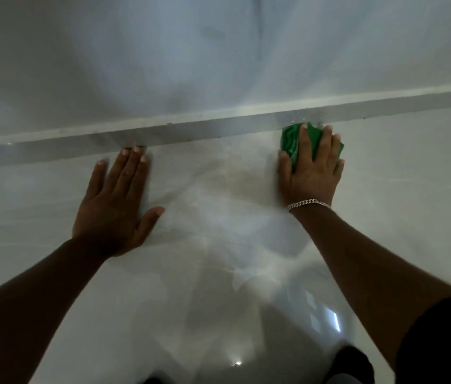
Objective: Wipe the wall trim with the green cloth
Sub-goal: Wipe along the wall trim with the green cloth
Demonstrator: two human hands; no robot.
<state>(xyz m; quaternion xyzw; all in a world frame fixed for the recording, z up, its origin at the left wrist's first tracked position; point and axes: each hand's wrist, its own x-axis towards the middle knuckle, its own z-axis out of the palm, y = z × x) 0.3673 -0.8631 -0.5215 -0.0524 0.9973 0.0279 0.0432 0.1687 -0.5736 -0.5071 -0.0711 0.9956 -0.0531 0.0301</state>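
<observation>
Head: cloth (290, 140) half under right hand (311, 174)

My cloth (289, 139) is plain bright green. The wall trim (163, 133) is grey, and my chain bracelet (308, 203) is silver.

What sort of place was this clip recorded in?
Probably an indoor room, seen low down: a glossy pale floor, a plain white wall and a grey wall trim along their join. Which room, I cannot tell.

green cloth (290, 139): mostly under right hand (311, 173) | wall trim (163, 133): cut off both sides
</observation>
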